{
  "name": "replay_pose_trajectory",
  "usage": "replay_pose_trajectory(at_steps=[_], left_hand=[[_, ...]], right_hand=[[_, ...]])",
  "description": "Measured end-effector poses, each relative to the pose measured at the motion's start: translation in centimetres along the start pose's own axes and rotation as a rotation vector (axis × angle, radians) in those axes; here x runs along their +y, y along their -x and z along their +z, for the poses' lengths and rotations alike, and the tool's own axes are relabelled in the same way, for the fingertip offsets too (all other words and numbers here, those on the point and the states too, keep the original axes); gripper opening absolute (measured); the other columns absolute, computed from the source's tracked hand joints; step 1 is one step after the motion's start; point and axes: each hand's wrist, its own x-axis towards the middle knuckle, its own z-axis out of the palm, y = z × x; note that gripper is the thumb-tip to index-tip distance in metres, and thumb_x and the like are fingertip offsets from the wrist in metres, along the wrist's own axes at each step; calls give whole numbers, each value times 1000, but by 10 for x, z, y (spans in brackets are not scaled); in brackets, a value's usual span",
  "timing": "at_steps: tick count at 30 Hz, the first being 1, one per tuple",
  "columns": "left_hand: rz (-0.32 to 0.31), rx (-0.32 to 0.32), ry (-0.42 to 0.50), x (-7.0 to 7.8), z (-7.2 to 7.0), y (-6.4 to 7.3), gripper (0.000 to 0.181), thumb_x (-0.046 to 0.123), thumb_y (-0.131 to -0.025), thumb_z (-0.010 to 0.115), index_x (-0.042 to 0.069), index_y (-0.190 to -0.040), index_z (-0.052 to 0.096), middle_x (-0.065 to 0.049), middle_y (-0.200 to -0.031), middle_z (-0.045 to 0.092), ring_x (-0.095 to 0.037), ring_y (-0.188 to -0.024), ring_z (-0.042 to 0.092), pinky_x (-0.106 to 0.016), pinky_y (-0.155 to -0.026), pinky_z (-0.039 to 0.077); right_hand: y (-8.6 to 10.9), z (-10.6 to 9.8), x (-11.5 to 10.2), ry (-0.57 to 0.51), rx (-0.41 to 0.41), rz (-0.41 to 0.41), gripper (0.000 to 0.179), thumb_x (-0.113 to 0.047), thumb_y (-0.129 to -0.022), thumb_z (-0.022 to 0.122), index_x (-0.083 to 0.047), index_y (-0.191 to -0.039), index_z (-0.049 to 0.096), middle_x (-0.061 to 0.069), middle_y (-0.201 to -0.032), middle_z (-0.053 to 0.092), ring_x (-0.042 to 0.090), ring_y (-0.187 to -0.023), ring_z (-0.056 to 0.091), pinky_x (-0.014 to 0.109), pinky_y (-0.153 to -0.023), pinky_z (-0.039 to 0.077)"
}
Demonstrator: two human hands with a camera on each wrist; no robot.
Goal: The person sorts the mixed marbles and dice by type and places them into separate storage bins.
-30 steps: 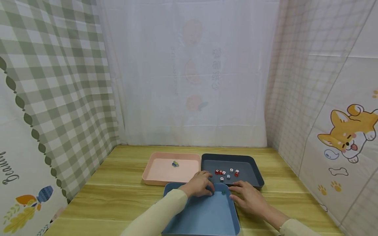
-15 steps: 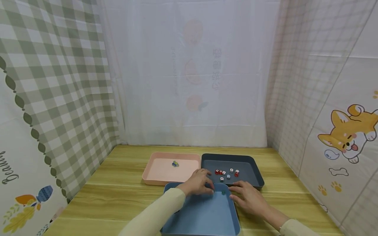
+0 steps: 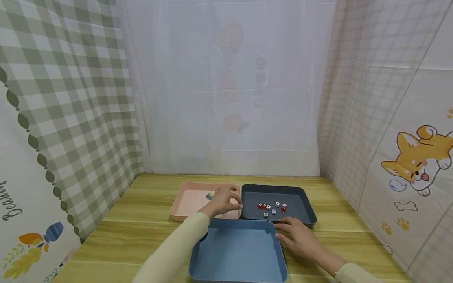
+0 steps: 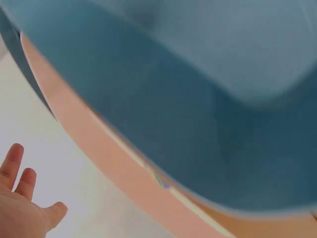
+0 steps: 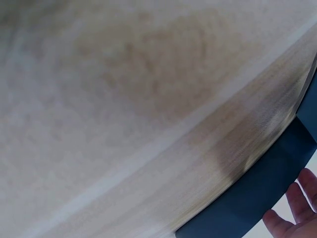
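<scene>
My left hand (image 3: 221,199) is over the right part of the pink tray (image 3: 191,204), thumb and index fingertips close together as if on a small marble, which they hide. Its other fingers (image 4: 29,181) are spread in the left wrist view. Small blue, green and yellow glass marbles (image 3: 209,196) lie in the pink tray, partly behind this hand. One dark green marble (image 3: 267,231) sits near the far right corner of the blue tray (image 3: 240,255). My right hand (image 3: 297,237) rests at that tray's right rim, fingers loosely extended and holding nothing.
A dark grey tray (image 3: 255,192) stands beside the pink one, with several red dice (image 3: 260,206) and white dice (image 3: 274,212) in it. All three trays stand close together on the wood-grain table (image 3: 134,232). Hanging curtains enclose the back and both sides.
My left hand has moved from the far end of the blue tray, up and left to over the pink tray. A dark marble by its fingertips has left the blue tray. The right hand stays put.
</scene>
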Motion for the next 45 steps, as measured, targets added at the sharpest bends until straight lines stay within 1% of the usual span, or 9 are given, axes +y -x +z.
replay_pose_trajectory(at_steps=[7,14,22,27,30,34,36,40,45], left_hand=[[-66,78,39,-29,-20,4,7,26,-91,73,21,-88,78,-17,-139,54,-37,-132,43,-64,-107,23],[-208,137,80,-58,-34,16,7,27,-92,72,23,-89,77,-16,-142,51,-41,-134,41,-65,-107,22],[-315,207,104,-81,-35,28,9,24,-92,72,18,-93,79,-18,-138,56,-37,-134,44,-62,-109,25],[-350,227,151,-88,-32,34,8,22,-91,73,16,-91,77,-17,-134,58,-37,-131,45,-60,-107,29],[-372,223,139,-91,-29,36,7,22,-92,73,16,-91,76,-13,-128,61,-35,-124,49,-58,-103,34],[-390,219,105,-93,-25,36,9,22,-92,72,15,-94,77,-9,-122,64,-34,-122,51,-59,-104,31],[-394,220,98,-93,-24,35,12,21,-93,71,14,-101,77,-9,-124,64,-34,-126,49,-60,-107,26],[-381,228,61,-91,-25,33,20,15,-95,67,11,-113,75,-12,-132,60,-37,-131,44,-60,-108,28],[-361,242,19,-88,-27,31,21,11,-96,64,11,-114,75,-17,-136,56,-40,-133,42,-60,-108,30]], right_hand=[[0,0,0,5,8,-14,30,-30,-92,71,-16,-118,74,5,-117,63,26,-107,59,49,-90,50],[0,1,0,7,10,-13,31,-30,-92,71,-16,-119,74,4,-117,63,26,-108,59,49,-90,50],[-1,0,-1,3,-10,10,31,-30,-92,71,-16,-119,74,4,-118,63,26,-108,58,50,-90,50],[-1,0,0,2,-10,9,31,-31,-92,71,-17,-119,74,4,-118,63,26,-109,58,50,-90,50],[0,1,0,3,-5,2,30,-31,-92,71,-17,-119,74,3,-118,63,26,-108,58,49,-90,50],[0,1,0,2,-3,2,30,-31,-92,70,-18,-119,74,3,-117,63,25,-108,58,49,-90,50],[0,1,0,5,-3,3,30,-31,-92,70,-18,-119,74,2,-117,62,25,-108,58,49,-90,50],[0,1,1,10,1,-9,30,-31,-92,70,-18,-119,74,3,-117,63,25,-108,58,49,-90,50],[0,0,1,8,-1,-18,30,-30,-92,70,-17,-119,74,4,-117,63,26,-108,58,49,-90,50]])
